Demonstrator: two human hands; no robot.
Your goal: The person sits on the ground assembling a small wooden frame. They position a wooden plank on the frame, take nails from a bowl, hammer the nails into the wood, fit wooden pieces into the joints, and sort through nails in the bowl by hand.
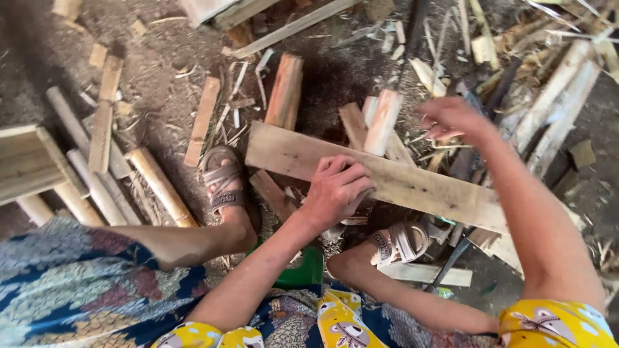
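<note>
A long flat wooden plank (419, 187) lies slanted across the ground in front of my feet. My left hand (335, 189) rests on its near edge, fingers curled over the wood and pressing it down. My right hand (451, 117) is stretched out beyond the plank, fingers apart, over a heap of split sticks and splinters (445, 145); whether it touches one I cannot tell. A short pale block of wood (383, 121) stands tilted just behind the plank, between my two hands.
Both feet wear grey sandals (222, 180) (403, 241). Bamboo lengths (158, 187) and a wooden box frame (29, 161) lie at left. Offcuts and a reddish slab (285, 90) cover the dirt ahead. Long pale slats (554, 109) pile up at right. A green seat (303, 274) is under me.
</note>
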